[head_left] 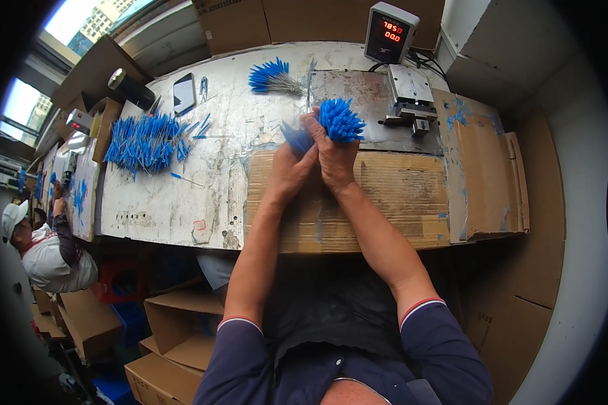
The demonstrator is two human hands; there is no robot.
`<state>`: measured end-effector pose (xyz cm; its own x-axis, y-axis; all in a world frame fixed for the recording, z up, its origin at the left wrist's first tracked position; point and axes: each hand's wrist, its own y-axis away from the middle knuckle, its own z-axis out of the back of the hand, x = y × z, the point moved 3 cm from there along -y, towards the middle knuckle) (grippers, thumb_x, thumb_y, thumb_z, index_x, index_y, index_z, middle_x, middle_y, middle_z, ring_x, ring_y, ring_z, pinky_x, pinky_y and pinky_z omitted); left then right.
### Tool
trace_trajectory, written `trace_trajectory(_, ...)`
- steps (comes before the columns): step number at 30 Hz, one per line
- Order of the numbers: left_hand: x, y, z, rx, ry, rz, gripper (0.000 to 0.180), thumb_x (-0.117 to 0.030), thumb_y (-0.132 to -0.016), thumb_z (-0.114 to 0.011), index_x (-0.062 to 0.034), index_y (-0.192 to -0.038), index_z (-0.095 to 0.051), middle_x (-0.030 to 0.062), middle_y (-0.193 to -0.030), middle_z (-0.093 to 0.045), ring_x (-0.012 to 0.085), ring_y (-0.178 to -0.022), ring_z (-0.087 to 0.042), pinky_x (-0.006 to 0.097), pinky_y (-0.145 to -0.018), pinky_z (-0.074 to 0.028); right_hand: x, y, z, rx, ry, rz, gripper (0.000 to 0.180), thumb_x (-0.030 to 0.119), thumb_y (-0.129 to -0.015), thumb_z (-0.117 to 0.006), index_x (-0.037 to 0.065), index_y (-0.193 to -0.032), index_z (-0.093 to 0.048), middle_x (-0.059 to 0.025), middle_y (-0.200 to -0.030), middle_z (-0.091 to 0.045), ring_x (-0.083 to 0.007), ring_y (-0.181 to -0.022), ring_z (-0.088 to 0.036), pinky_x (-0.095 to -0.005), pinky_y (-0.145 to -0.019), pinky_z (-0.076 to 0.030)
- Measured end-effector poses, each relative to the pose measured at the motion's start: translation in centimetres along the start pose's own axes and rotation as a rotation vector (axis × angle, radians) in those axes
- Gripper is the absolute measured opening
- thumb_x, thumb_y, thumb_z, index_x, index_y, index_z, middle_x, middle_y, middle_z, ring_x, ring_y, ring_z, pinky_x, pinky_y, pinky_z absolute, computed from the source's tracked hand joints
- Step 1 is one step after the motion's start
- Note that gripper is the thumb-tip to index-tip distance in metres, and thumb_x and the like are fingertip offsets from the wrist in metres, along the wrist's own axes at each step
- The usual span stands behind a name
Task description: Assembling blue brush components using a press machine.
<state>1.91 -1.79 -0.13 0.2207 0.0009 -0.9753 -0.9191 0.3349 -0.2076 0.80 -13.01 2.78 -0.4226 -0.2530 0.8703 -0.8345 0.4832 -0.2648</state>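
Observation:
My right hand (pixel 338 160) is closed around a thick upright bundle of thin rods with blue pointed ends (pixel 342 121). Against it, my left hand (pixel 289 174) is closed on a smaller bunch of blue-ended rods (pixel 297 140), smeared by motion. The two hands touch at the thumbs and wrists' inner side, over the near middle of the bench. Just beyond them, a fanned bunch of blue-ended rods (pixel 270 75) lies with its thin metallic shafts toward the right. To the left spreads a large pile of the same rods (pixel 145 143), several lying loose at its right edge.
Cardboard (pixel 398 199) covers the bench's near edge. A metal fixture (pixel 411 94) and a box with a red lit display (pixel 389 34) stand at the back right. A phone (pixel 184 93) and a black cylinder (pixel 131 89) lie back left. Another person (pixel 51 253) works at far left.

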Motion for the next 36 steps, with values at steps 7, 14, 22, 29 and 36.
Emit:
trace_trajectory(7,0.1,0.0,0.1,-0.056,-0.089,0.062,0.036,-0.015,-0.100,-0.063,0.0003,-0.133,-0.060,0.0093,-0.117,-0.071,0.0158,-0.107,-0.065,0.031,-0.093,-0.051,-0.1,-0.2,0.2,0.094,-0.190,-0.217,0.022,0.002,-0.091,-0.073,-0.002,-0.112,-0.066,-0.0102,-0.100,-0.073,-0.0178,-0.092,-0.071,-0.0306,-0.085,-0.057)
trace_trajectory(14,0.5,0.0,0.4,-0.222,-0.116,-0.056,0.024,-0.019,-0.103,-0.062,-0.0001,-0.117,-0.068,0.0006,-0.096,-0.071,0.0082,-0.086,-0.062,0.026,-0.078,-0.051,-0.9,-0.5,0.8,0.166,-0.163,-0.243,0.026,-0.007,-0.087,-0.067,-0.002,-0.113,-0.067,-0.0095,-0.105,-0.072,-0.0189,-0.099,-0.070,-0.0325,-0.088,-0.057)
trace_trajectory(22,0.2,-0.2,1.4,-0.228,0.058,0.024,0.021,-0.018,-0.104,-0.061,-0.0005,-0.112,-0.068,0.0004,-0.097,-0.069,0.0075,-0.086,-0.061,0.025,-0.076,-0.051,-1.1,-0.7,1.4,0.250,-0.167,-0.419,0.025,-0.005,-0.085,-0.072,0.001,-0.109,-0.070,-0.0055,-0.105,-0.070,-0.0138,-0.091,-0.068,-0.0289,-0.085,-0.056)
trace_trajectory(29,-0.1,-0.3,2.9,-0.228,0.246,0.168,0.029,-0.020,-0.103,-0.057,0.0012,-0.122,-0.063,0.0030,-0.103,-0.069,0.0112,-0.093,-0.063,0.028,-0.081,-0.051,-0.3,0.0,0.3,0.441,-0.024,-0.367,0.032,-0.002,-0.081,-0.077,0.001,-0.112,-0.070,-0.0021,-0.102,-0.071,-0.0097,-0.090,-0.064,-0.0267,-0.082,-0.053)
trace_trajectory(36,0.4,-0.2,3.3,-0.072,0.269,0.233,0.033,-0.018,-0.103,-0.055,-0.0002,-0.131,-0.058,0.0051,-0.106,-0.067,0.0094,-0.079,-0.062,0.024,-0.069,-0.054,-1.4,0.3,0.1,0.412,0.037,-0.419,0.029,-0.007,-0.078,-0.075,-0.001,-0.107,-0.072,-0.0045,-0.093,-0.072,-0.0128,-0.077,-0.067,-0.0272,-0.065,-0.056)
